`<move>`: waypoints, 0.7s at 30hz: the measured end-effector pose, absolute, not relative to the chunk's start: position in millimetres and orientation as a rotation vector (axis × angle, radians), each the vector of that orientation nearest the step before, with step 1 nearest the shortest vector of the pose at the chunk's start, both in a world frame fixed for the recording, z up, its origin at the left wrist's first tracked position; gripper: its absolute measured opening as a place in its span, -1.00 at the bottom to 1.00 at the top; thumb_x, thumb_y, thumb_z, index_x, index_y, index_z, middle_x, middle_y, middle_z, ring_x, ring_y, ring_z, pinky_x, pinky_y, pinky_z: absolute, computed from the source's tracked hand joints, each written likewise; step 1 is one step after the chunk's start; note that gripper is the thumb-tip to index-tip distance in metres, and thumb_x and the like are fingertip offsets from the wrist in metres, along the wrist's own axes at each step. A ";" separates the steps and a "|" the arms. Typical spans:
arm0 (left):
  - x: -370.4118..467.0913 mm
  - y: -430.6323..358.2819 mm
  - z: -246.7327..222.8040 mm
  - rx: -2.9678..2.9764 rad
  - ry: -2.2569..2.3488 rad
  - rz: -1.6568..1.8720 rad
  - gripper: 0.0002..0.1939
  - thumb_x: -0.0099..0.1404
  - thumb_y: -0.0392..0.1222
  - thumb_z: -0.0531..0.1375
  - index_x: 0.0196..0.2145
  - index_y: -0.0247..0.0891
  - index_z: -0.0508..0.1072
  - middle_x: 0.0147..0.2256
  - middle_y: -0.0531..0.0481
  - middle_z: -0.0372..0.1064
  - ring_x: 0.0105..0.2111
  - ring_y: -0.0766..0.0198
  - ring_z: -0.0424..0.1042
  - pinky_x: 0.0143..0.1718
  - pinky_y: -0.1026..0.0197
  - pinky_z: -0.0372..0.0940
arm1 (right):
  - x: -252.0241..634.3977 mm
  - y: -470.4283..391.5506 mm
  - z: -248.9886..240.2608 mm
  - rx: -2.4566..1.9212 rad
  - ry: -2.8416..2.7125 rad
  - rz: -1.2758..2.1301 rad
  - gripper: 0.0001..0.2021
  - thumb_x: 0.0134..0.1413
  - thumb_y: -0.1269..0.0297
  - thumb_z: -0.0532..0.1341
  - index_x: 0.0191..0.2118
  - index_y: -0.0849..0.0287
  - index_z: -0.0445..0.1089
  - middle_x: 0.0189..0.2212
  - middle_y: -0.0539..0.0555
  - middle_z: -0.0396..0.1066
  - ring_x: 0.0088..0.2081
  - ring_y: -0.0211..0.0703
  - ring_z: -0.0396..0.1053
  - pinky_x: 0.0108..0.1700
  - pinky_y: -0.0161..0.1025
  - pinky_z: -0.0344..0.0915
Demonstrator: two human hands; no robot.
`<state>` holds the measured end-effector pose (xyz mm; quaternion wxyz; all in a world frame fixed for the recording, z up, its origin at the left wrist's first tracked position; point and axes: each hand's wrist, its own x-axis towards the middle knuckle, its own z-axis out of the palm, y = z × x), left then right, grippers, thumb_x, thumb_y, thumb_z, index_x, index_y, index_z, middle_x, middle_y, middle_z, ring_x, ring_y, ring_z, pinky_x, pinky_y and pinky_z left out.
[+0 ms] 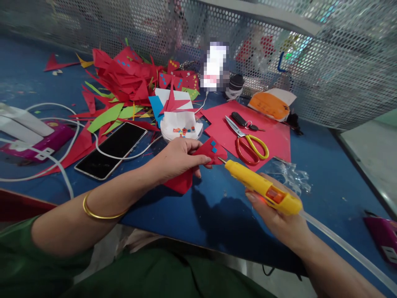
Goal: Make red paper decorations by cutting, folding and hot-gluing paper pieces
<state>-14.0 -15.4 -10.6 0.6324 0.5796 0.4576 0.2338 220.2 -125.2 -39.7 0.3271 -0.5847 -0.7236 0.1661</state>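
Observation:
My left hand [182,157] pinches a folded red piece [181,182] between thumb and fingers, over the table's front part. Two small blue squares [213,146] sit on its upper corner. In my right hand [276,215] is a yellow glue gun [254,180], gripped from below. The gun's metal tip touches or nearly touches the red piece beside the blue squares; which of the two is too small to tell. Just behind my left hand stands a round dish with white paper [178,120] and small coloured bits [186,131] in it.
Scissors [248,140] and keys [245,122] lie on red sheets [279,138]. A black phone [111,151] with a white cable lies left, near piled red cuttings [127,74]. A lit phone [214,66] leans against the mesh wall [62,20]. Clear glue scraps [291,176] lie right.

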 end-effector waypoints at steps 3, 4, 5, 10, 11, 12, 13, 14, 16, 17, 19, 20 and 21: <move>-14.2 -15.5 -11.0 1.318 1.039 0.531 -0.94 0.26 -0.33 0.25 -0.39 -0.34 0.48 -0.61 0.07 0.44 -0.66 0.44 0.37 -0.56 0.39 0.25 | 219.7 -123.1 -40.3 -1.532 -1.895 0.425 -0.85 0.20 0.18 0.23 -0.35 0.10 0.31 -0.46 0.01 0.43 -0.47 -0.20 0.38 -0.51 -0.27 0.24; -14.2 -15.5 -11.5 1.316 1.037 0.531 -0.95 0.25 -0.33 0.25 -0.39 -0.34 0.48 -0.61 0.08 0.44 -0.66 0.44 0.37 -0.56 0.39 0.25 | 219.3 -122.2 -40.2 -1.535 -1.898 0.422 -0.85 0.20 0.17 0.22 -0.34 0.10 0.32 -0.47 -0.01 0.43 -0.48 -0.22 0.37 -0.51 -0.28 0.24; -14.3 -15.4 -12.0 1.315 1.035 0.532 -0.95 0.25 -0.33 0.26 -0.39 -0.34 0.48 -0.61 0.08 0.44 -0.66 0.44 0.37 -0.55 0.39 0.26 | 219.1 -121.5 -40.1 -1.540 -1.901 0.421 -0.85 0.20 0.16 0.22 -0.33 0.10 0.33 -0.48 -0.02 0.42 -0.50 -0.23 0.35 -0.51 -0.28 0.23; -15.1 -15.0 -13.4 1.316 1.030 0.543 -0.94 0.24 -0.32 0.27 -0.40 -0.33 0.49 -0.61 0.07 0.44 -0.67 0.44 0.35 -0.59 0.39 0.24 | 222.7 -119.1 -40.8 -1.552 -1.868 0.335 -0.85 0.22 0.15 0.21 -0.31 0.11 0.36 -0.43 0.01 0.45 -0.44 -0.21 0.39 -0.47 -0.28 0.26; -15.4 -15.0 -13.3 1.316 1.031 0.542 -0.94 0.24 -0.31 0.27 -0.40 -0.33 0.49 -0.62 0.07 0.44 -0.68 0.44 0.35 -0.60 0.39 0.23 | 223.5 -118.0 -40.5 -1.547 -1.854 0.310 -0.85 0.22 0.15 0.21 -0.30 0.10 0.37 -0.41 0.02 0.45 -0.42 -0.20 0.40 -0.45 -0.27 0.28; -15.8 -14.8 -13.3 1.317 1.032 0.542 -0.94 0.24 -0.31 0.27 -0.39 -0.33 0.50 -0.62 0.06 0.44 -0.68 0.44 0.35 -0.61 0.40 0.22 | 224.0 -116.4 -39.9 -1.548 -1.839 0.292 -0.85 0.22 0.15 0.21 -0.28 0.10 0.38 -0.41 0.02 0.45 -0.40 -0.19 0.41 -0.42 -0.26 0.30; -16.2 -14.7 -13.2 1.317 1.033 0.541 -0.95 0.24 -0.30 0.27 -0.38 -0.33 0.50 -0.62 0.06 0.44 -0.68 0.44 0.35 -0.62 0.40 0.21 | 224.1 -114.4 -39.0 -1.558 -1.825 0.282 -0.84 0.23 0.14 0.20 -0.26 0.10 0.39 -0.40 0.02 0.44 -0.39 -0.18 0.41 -0.40 -0.26 0.31; -16.5 -14.5 -13.2 1.320 1.031 0.540 -0.95 0.24 -0.29 0.28 -0.36 -0.33 0.51 -0.61 0.05 0.45 -0.67 0.43 0.36 -0.63 0.40 0.21 | 224.0 -112.0 -37.7 -1.575 -1.813 0.279 -0.83 0.23 0.12 0.19 -0.25 0.11 0.40 -0.40 0.03 0.44 -0.38 -0.17 0.41 -0.38 -0.25 0.32; -17.2 -14.0 -13.2 1.332 1.029 0.538 -0.93 0.24 -0.26 0.28 -0.34 -0.34 0.52 -0.58 0.03 0.47 -0.66 0.43 0.37 -0.63 0.40 0.21 | 224.2 -106.5 -34.2 -1.622 -1.785 0.283 -0.78 0.23 0.07 0.17 -0.25 0.12 0.41 -0.38 0.06 0.45 -0.34 -0.14 0.42 -0.36 -0.23 0.33; -17.4 -13.6 -13.2 1.341 1.030 0.534 -0.91 0.23 -0.25 0.29 -0.34 -0.34 0.52 -0.55 0.01 0.49 -0.65 0.43 0.37 -0.63 0.40 0.21 | 225.4 -103.7 -31.9 -1.651 -1.774 0.287 -0.74 0.22 0.03 0.16 -0.26 0.12 0.41 -0.37 0.07 0.45 -0.32 -0.12 0.43 -0.35 -0.22 0.33; -17.7 -12.8 -13.3 1.356 1.030 0.521 -0.88 0.21 -0.22 0.31 -0.35 -0.35 0.51 -0.48 -0.04 0.52 -0.63 0.42 0.39 -0.63 0.40 0.23 | 231.8 -99.2 -25.9 -1.720 -1.739 0.316 -0.69 0.20 -0.03 0.15 -0.26 0.13 0.41 -0.40 0.07 0.44 -0.35 -0.11 0.41 -0.35 -0.19 0.32; -17.8 -12.3 -13.3 1.357 1.028 0.516 -0.86 0.19 -0.20 0.32 -0.35 -0.35 0.51 -0.45 -0.06 0.54 -0.62 0.41 0.40 -0.62 0.39 0.24 | 237.6 -97.7 -22.0 -1.766 -1.722 0.368 -0.67 0.17 -0.05 0.15 -0.25 0.13 0.40 -0.44 0.05 0.41 -0.40 -0.13 0.38 -0.38 -0.19 0.30; -17.9 -11.8 -13.5 1.355 1.025 0.517 -0.85 0.18 -0.19 0.33 -0.36 -0.34 0.51 -0.44 -0.06 0.54 -0.62 0.40 0.40 -0.62 0.38 0.25 | 245.2 -96.8 -17.4 -1.811 -1.696 0.450 -0.66 0.14 -0.06 0.17 -0.24 0.13 0.38 -0.47 0.02 0.37 -0.46 -0.16 0.34 -0.42 -0.20 0.28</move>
